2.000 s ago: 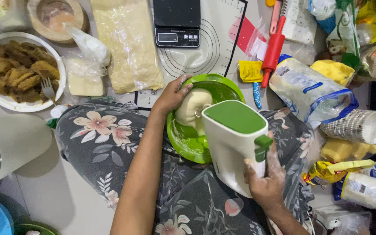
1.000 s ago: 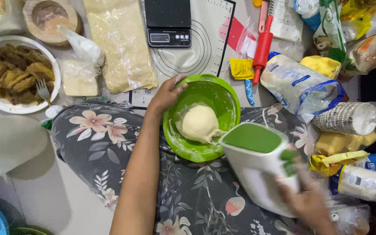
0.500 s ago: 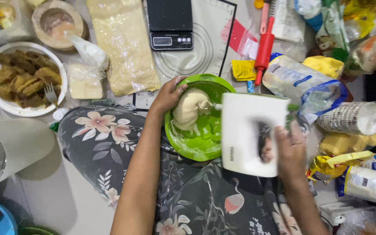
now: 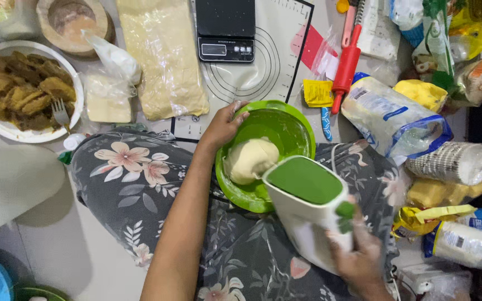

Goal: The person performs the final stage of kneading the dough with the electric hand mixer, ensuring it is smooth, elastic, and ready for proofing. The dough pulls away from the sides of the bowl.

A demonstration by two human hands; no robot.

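The white and green hand mixer (image 4: 313, 209), tipped sideways half a second ago, is now sitting top-up again in the right hand (image 4: 358, 259), fingers wrapped round its body, crowding the green bowl (image 4: 291, 125) whose rim the left hand (image 4: 224, 125) is gripping; the dough ball (image 4: 249, 160) is resting inside, with the flour bag (image 4: 391, 120) lying close beside

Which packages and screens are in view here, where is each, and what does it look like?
Kitchen scale: top centre, black, small grey screen.
Flour bag: right of green bowl, clear plastic, blue and white.
Yellow sachet: beside red rolling pin, small, flat.
Paper cups sleeve: right edge, clear wrap.
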